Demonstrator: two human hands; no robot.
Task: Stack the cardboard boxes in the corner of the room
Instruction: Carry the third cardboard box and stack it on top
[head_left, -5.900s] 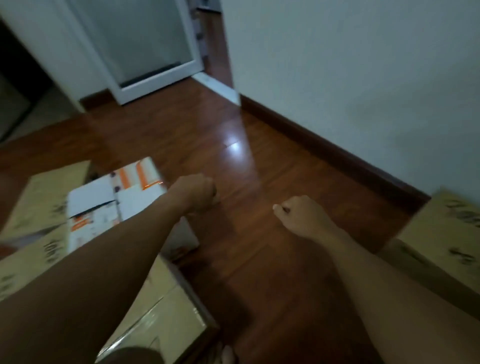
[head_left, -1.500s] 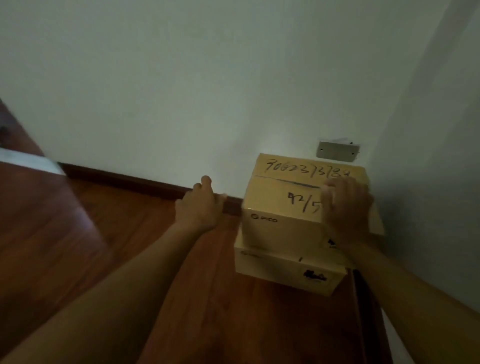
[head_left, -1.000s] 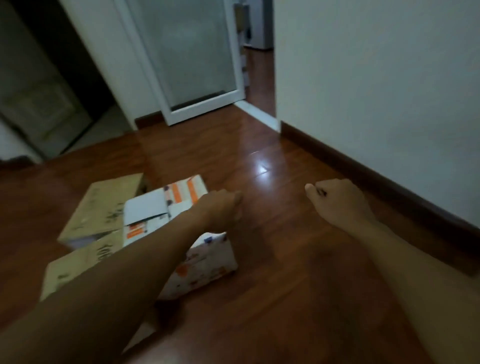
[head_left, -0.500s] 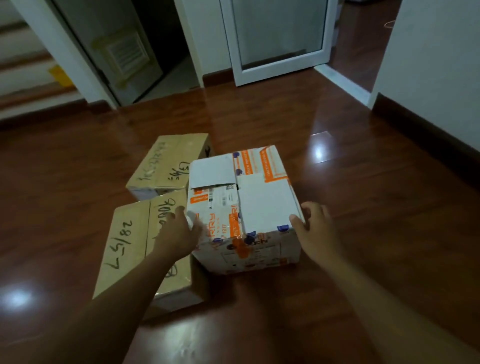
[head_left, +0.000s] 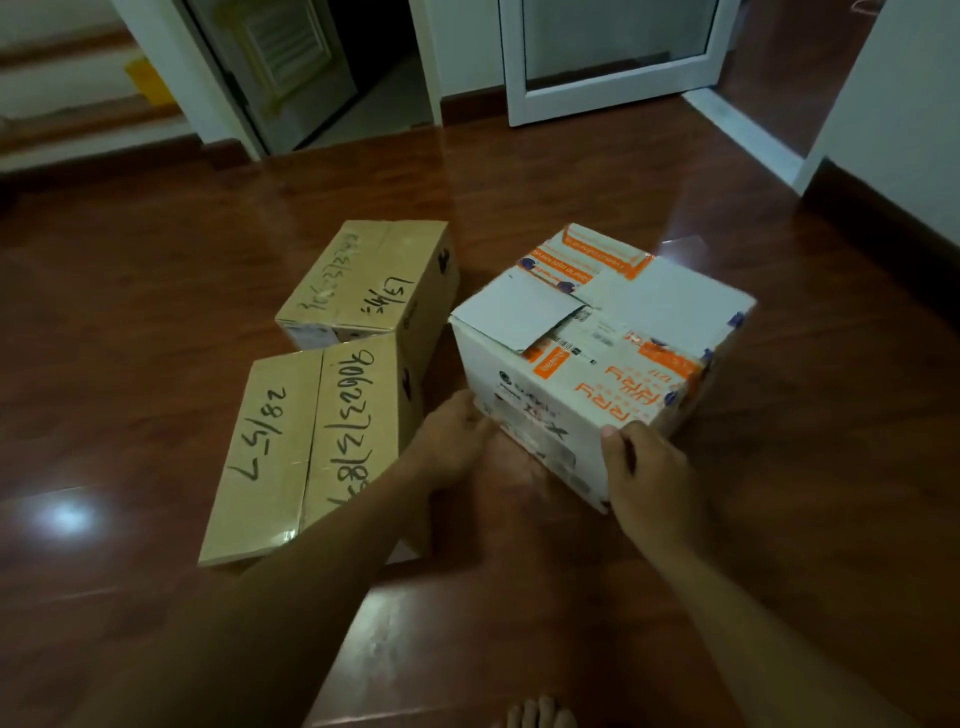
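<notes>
On the dark wooden floor (head_left: 779, 467), near the middle of the room, the white box with orange tape (head_left: 597, 338) is now tilting and rising at its near edge. Half a second ago it was sitting flat between the hands, which were only pressing on its two sides. Now the left hand (head_left: 452, 441) is reaching under the near lower edge and the right hand (head_left: 644, 473) is clamping on the near right corner, with the thumb lying on the front face. Both hands are closing on the same box, one on each side of it, so I judge that the lift is beginning and the carry to the corner is coming next.

The box is looking almost like a cube. Its top flaps are not lying fully flat, and a shipping label is showing in the gap between them. Orange printed tape is crossing the top and the front. The cardboard seems stiff enough, but the loose flaps could open if it is tipping too much.

Just beside it on the left, two brown cardboard boxes are waiting on the floor: the nearer brown box (head_left: 306, 447) and the farther brown box (head_left: 369, 286), both carrying handwritten numbers. The corner itself is not in view.
</notes>
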